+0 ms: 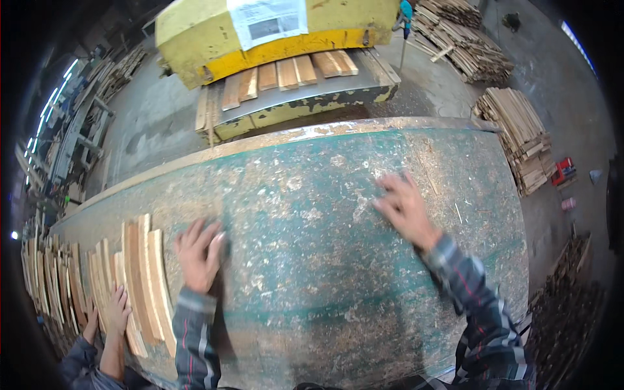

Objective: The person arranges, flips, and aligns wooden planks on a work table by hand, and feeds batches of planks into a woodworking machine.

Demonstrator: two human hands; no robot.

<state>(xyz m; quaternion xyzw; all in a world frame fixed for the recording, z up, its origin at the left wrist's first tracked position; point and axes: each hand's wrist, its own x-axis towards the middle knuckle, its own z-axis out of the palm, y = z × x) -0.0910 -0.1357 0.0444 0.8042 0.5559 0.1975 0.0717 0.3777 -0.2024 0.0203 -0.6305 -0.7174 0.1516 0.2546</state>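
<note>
My left hand (200,255) hovers over or rests on the worn green worktop (305,227), fingers spread and slightly bent, just right of a row of loose wooden strips (140,273). My right hand (406,208) is over the worktop's right half, empty, with curled fingers apart and slightly blurred. Beyond the worktop's wooden rear edge stands a yellow machine (273,36), with short boards (286,75) lying side by side on its metal bed.
A co-worker's hands (118,309) touch the strips at left, near more upright-looking slats (49,279). Stacked wood (510,136) stands on the floor at right beside a red object (562,169); another stack (455,36) lies behind. Long racks or machinery (78,136) line the far left.
</note>
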